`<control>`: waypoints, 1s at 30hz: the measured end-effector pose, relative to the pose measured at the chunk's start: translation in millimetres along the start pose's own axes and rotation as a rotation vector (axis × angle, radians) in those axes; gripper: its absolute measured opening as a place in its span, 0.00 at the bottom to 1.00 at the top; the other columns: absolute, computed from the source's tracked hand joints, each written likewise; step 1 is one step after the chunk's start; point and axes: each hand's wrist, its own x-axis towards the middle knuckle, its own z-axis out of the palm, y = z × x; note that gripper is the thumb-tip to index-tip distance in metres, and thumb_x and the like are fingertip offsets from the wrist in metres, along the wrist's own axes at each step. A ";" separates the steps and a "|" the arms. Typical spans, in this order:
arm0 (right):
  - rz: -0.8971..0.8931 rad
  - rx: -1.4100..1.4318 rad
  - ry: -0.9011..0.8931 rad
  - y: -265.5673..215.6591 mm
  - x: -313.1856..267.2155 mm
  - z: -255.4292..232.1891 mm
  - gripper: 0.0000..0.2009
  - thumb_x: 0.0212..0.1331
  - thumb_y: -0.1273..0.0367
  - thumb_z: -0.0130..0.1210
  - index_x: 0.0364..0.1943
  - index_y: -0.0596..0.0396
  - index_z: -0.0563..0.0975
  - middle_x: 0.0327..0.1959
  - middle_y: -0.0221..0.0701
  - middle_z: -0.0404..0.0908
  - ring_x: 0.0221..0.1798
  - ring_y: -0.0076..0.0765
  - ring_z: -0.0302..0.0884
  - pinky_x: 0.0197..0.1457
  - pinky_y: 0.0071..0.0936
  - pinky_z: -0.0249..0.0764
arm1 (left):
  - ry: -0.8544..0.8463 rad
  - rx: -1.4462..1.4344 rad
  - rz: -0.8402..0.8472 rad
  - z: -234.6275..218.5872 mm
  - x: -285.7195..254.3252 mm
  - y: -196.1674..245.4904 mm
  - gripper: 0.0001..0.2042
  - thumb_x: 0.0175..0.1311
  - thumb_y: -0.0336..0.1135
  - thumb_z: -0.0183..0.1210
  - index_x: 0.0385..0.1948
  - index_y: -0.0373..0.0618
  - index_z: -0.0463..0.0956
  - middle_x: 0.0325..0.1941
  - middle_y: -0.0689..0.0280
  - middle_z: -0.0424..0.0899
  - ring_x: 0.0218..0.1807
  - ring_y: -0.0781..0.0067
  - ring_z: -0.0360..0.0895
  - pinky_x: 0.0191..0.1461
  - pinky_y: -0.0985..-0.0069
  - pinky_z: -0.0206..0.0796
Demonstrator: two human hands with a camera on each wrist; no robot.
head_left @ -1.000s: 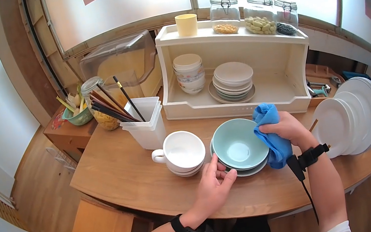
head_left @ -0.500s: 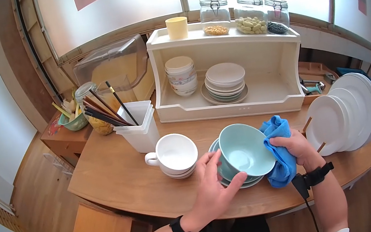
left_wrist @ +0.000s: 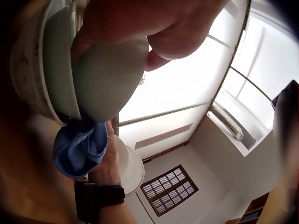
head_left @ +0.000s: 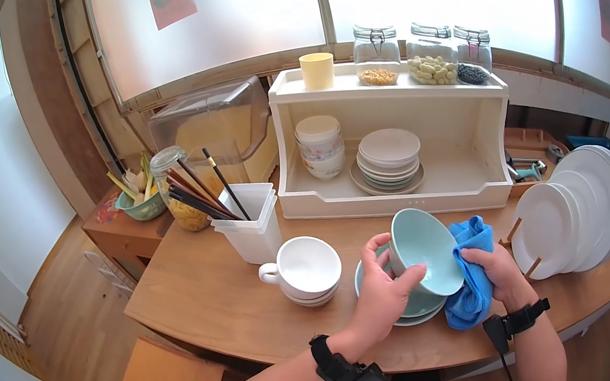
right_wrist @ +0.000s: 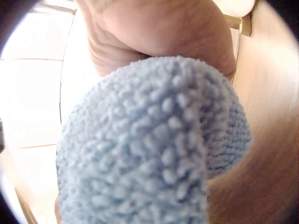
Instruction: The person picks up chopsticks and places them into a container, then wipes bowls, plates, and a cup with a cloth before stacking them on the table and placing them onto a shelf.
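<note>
A light teal bowl [head_left: 427, 246] is tilted toward the right over the stacked teal bowls [head_left: 422, 305]. My left hand [head_left: 383, 299] grips its left side, thumb at the near rim and fingers behind the wall. The outside of this raised bowl [left_wrist: 112, 81] fills much of the left wrist view, beside the stack. In my right hand [head_left: 499, 270] is a bunched blue cloth [head_left: 472, 298], lying against the bowl's right rim. Up close in the right wrist view, the nubby cloth [right_wrist: 140, 140] hides the fingers.
White cups [head_left: 308, 265] stand stacked left of the bowls, near a white holder [head_left: 253, 232] of chopsticks. White plates [head_left: 547, 229] stand upright in a rack at right. Behind is a cream shelf [head_left: 398, 211] with bowls, plates and jars. The table's front edge [head_left: 336, 364] is close.
The teal bowl has been tipped up off the stack, its opening turning rightward. My left hand moved from beside the rim to grip it. The cloth stayed at its right side, shifting slightly lower.
</note>
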 end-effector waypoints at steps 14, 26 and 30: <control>-1.275 -1.481 0.147 -33.6 -83.9 107.3 0.27 0.50 0.74 0.62 0.56 0.59 0.66 0.46 0.38 0.72 0.48 0.38 0.71 0.56 0.36 0.68 | 0.110 0.118 0.387 0.8 -46.2 15.3 0.31 0.68 0.44 0.50 0.67 0.36 0.53 0.67 0.54 0.60 0.67 0.60 0.59 0.70 0.68 0.48; -0.649 -0.719 -0.575 -21.5 -96.2 133.9 0.22 0.53 0.75 0.60 0.54 0.59 0.69 0.46 0.34 0.76 0.49 0.31 0.75 0.52 0.29 0.71 | -0.088 0.207 0.606 -14.1 -76.0 22.5 0.29 0.71 0.46 0.46 0.66 0.33 0.54 0.70 0.47 0.57 0.70 0.52 0.57 0.72 0.63 0.44; -0.971 -1.501 -0.284 -24.0 -97.7 153.0 0.18 0.37 0.73 0.62 0.39 0.53 0.77 0.38 0.40 0.74 0.39 0.47 0.75 0.38 0.36 0.75 | -0.096 0.305 0.563 -25.2 -76.4 28.6 0.34 0.70 0.51 0.45 0.67 0.31 0.49 0.71 0.45 0.55 0.71 0.57 0.55 0.74 0.64 0.42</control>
